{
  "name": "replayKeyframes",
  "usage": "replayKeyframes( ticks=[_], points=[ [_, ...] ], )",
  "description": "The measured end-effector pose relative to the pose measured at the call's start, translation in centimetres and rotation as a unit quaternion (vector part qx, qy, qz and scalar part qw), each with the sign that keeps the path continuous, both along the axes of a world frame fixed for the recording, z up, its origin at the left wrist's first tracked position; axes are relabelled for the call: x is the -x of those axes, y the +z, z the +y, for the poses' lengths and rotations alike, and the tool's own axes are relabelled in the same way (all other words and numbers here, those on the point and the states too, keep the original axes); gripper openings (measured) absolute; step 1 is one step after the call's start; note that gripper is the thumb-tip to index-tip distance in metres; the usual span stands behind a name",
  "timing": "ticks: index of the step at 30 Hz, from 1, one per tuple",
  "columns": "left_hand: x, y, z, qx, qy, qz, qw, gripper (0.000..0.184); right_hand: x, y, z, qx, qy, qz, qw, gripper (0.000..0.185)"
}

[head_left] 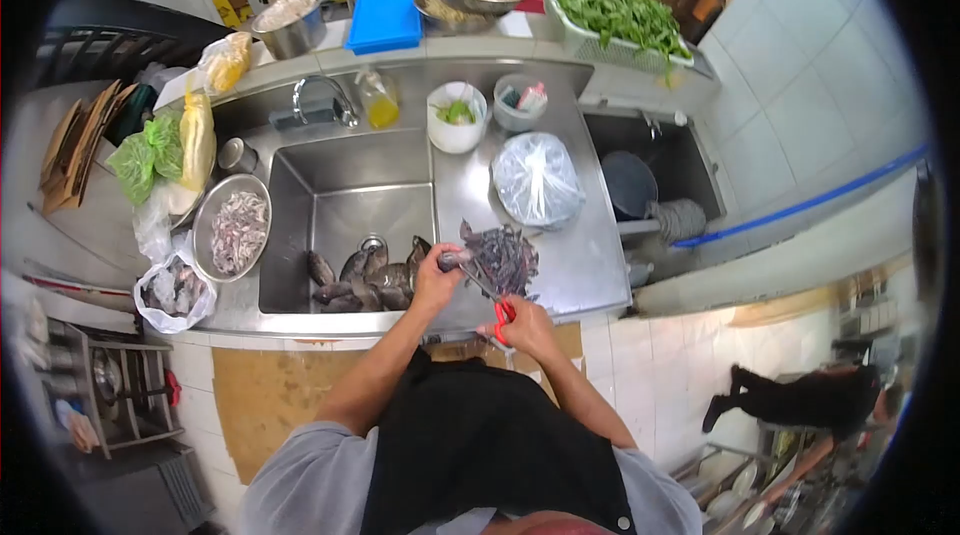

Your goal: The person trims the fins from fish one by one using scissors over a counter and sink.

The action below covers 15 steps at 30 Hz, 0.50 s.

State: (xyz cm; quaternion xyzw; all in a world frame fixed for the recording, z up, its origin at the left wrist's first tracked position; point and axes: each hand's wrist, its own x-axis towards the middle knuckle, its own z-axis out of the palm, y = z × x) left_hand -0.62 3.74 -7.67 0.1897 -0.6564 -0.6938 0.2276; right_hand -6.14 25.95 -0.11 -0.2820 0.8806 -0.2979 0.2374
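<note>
My left hand [436, 278] is closed around a small dark fish [452, 260] above the counter, just right of the sink. My right hand [530, 329] grips red-handled scissors [503, 319], whose blades point up and left to the fish. Whether the blades touch it is too small to tell. Right beside both hands lies a pile of dark, ragged fish trimmings [508, 257] on the steel. Several whole dark fish [362, 280] lie in the near end of the sink [340, 160], left of my left hand.
A metal bowl of pale fish pieces [238, 230] and a white bag [175, 297] stand left of the sink. Behind the trimmings are a plastic-covered bowl [538, 180] and a white tub [457, 118]. A basket of greens [615, 20] sits on the ledge. Other people are farther off.
</note>
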Motion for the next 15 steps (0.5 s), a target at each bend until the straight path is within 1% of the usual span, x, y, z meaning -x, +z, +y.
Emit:
replayKeyframes(
  ticks=[2,3,4,5,6,8,9,11,12,13,14,15],
  points=[
    [0.4,-0.8,-0.4,-0.018,-0.007,-0.072,0.997,0.041,0.3,1.6,-0.2,-0.058,-0.006,-0.035,0.998,0.073],
    [0.7,-0.7,-0.4,-0.016,-0.004,-0.065,0.998,0.041,0.7,2.1,-0.6,-0.056,-0.003,-0.028,0.998,0.073],
    [0.7,-0.7,-0.1,-0.157,-0.004,-0.029,0.987,0.042,0.7,2.5,-0.9,-0.075,-0.009,-0.021,0.997,0.073],
    [0.6,-0.9,0.3,-0.297,-0.004,0.004,0.955,0.043,0.5,2.6,-0.9,-0.096,-0.016,-0.018,0.995,0.073],
    [0.8,-1.2,0.4,-0.298,-0.005,0.003,0.955,0.043,0.8,2.5,-1.1,-0.103,-0.014,-0.012,0.995,0.069],
    [0.8,-2.0,0.5,-0.244,-0.024,-0.018,0.969,0.045,2.1,2.1,-1.6,-0.089,-0.004,-0.028,0.996,0.067],
    [0.7,-1.2,0.6,-0.238,-0.009,-0.004,0.971,0.042,2.3,1.7,-1.5,-0.08,0.007,-0.05,0.996,0.065],
    [0.6,0.0,0.2,-0.263,-0.008,-0.011,0.965,0.041,2.4,3.2,-2.1,-0.052,0.02,-0.044,0.997,0.062],
    [0.9,-0.6,0.1,-0.243,0.016,-0.013,0.97,0.039,2.7,1.4,-2.1,0.015,0.034,0.001,0.999,0.067],
    [0.9,0.5,-0.1,-0.283,0.013,0.001,0.959,0.038,2.6,1.7,-2.4,0.005,0.034,-0.003,0.999,0.068],
    [1.1,0.4,-0.5,-0.283,-0.017,0.013,0.959,0.04,2.9,2.7,-3.3,0.002,0.038,0.006,0.999,0.07],
    [0.8,0.7,-0.5,-0.287,-0.02,0.0,0.958,0.04,3.2,3.0,-3.9,-0.001,0.032,-0.006,0.999,0.07]
  ],
)
